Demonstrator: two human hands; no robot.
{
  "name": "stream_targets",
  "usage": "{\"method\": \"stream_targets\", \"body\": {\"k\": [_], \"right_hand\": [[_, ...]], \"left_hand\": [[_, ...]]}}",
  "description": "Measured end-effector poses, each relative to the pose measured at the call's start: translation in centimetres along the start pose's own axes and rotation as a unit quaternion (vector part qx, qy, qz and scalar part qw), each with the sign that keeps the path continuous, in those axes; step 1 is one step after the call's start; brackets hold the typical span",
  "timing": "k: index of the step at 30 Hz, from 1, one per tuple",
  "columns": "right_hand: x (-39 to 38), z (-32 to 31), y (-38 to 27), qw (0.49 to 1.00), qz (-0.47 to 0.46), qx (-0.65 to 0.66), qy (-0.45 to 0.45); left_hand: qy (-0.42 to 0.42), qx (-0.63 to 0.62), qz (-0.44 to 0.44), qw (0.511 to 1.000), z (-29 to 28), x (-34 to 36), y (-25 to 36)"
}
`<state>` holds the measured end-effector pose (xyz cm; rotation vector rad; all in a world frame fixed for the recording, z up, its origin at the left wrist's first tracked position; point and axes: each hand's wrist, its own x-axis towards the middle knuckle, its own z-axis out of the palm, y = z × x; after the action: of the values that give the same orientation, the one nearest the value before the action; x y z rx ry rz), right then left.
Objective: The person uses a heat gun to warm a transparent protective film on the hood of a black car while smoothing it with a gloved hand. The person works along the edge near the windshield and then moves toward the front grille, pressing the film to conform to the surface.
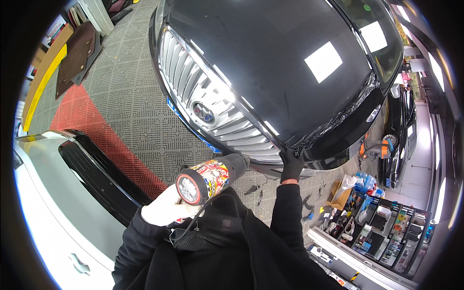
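Observation:
My left hand (166, 208), in a white glove, is closed round the grip of a heat gun (215, 178). The gun's dark barrel is covered with bright stickers, and its nozzle points toward the car's front. My right hand (291, 166), in a black glove, is at the front corner of the black car's hood (270, 63), just beyond the end of the chrome grille (193, 87). Wrinkled glossy film (338, 118) runs along the hood's side edge and gathers at those fingers, which seem closed on it. Dark glove against dark paint partly hides the fingertips.
A white car (43, 193) stands close on my left. To the lower right is a cart (314, 237) with trays of tools and supplies. The heat gun's cord (191, 227) hangs before my body. Dark scraps (253, 189) lie on the grated floor (123, 96); an orange machine (379, 150) stands beyond.

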<state>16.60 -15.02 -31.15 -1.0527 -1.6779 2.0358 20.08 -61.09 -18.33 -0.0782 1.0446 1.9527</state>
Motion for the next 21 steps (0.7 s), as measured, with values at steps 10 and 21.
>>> {"method": "stream_targets", "body": {"k": [10,21], "right_hand": [[-0.5,-0.6,-0.2,0.998,0.054,0.035,0.007],[-0.8,1.3,1.3,0.986,-0.112,-0.114,0.052]], "left_hand": [[0.004,0.002,-0.046,0.999,-0.1,0.1,0.5],[0.026,-0.048,-0.011,0.998,0.3,0.3,0.9]]}}
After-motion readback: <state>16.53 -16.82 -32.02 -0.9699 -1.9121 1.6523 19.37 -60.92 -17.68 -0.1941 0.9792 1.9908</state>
